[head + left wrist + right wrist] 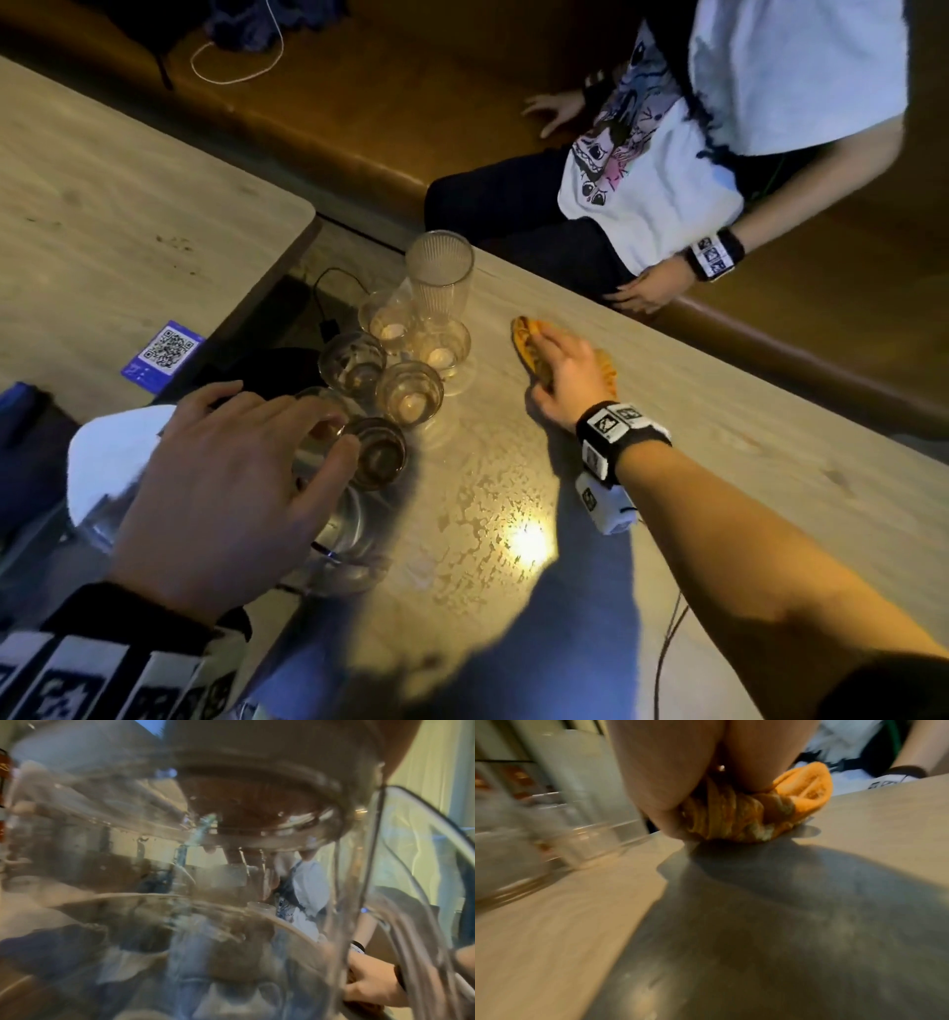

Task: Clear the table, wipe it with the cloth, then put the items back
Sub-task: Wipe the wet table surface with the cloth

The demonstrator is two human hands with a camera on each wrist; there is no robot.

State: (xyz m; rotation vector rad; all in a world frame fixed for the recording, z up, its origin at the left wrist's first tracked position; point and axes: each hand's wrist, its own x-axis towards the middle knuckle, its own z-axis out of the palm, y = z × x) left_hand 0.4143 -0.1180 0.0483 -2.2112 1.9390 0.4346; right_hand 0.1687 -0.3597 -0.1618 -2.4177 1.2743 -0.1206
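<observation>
My right hand (562, 370) presses a bunched orange cloth (526, 336) onto the pale wooden table (719, 437). In the right wrist view the cloth (808, 791) is scrunched between thumb and fingers. My left hand (231, 478) reaches over a clear glass jug (344, 524) at the table's near left end, fingers spread over its top. In the left wrist view the jug (231, 902) fills the picture, its brown lid under my palm and fingertips curling over the far rim. A tall ribbed glass (439, 267) and several small glasses (411, 393) crowd the left end.
Another person (693, 154) sits on the bench across the table, one hand near its far edge. A second table (102, 205) to the left carries a blue QR card (164, 349). A black cable (328, 288) lies in the gap between tables. Something white (113, 452) lies under my left hand.
</observation>
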